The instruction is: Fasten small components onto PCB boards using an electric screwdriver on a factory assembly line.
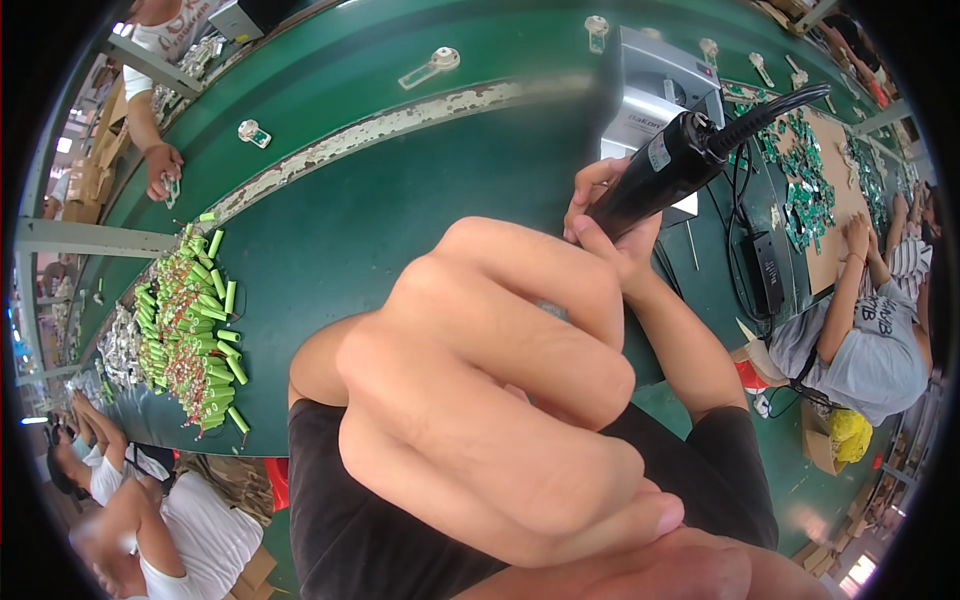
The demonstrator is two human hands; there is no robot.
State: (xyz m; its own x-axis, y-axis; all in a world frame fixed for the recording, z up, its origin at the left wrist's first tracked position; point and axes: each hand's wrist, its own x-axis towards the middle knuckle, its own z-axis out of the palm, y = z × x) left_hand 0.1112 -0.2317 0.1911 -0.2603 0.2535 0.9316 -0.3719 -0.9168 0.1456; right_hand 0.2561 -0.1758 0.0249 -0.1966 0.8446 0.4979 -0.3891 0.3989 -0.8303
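My left hand [490,390] is raised very close to the view and fills its middle. Its fingers are curled in and closed; whatever they hold, if anything, is hidden. Behind it, over the green bench [400,210], my right hand [620,225] grips a black electric screwdriver [660,170] by its body. The cable end tilts up to the right, while the tip is out of sight behind my hands. Just beyond the screwdriver stands a silver-grey box [650,90] with a knob.
Green battery cells with wires [205,340] are heaped at the left. Beyond a worn ledge [400,125], small boards with white round parts [440,62] lie on a green belt. Green circuit boards [805,180] and a black adapter [765,275] lie right. Co-workers sit on both sides.
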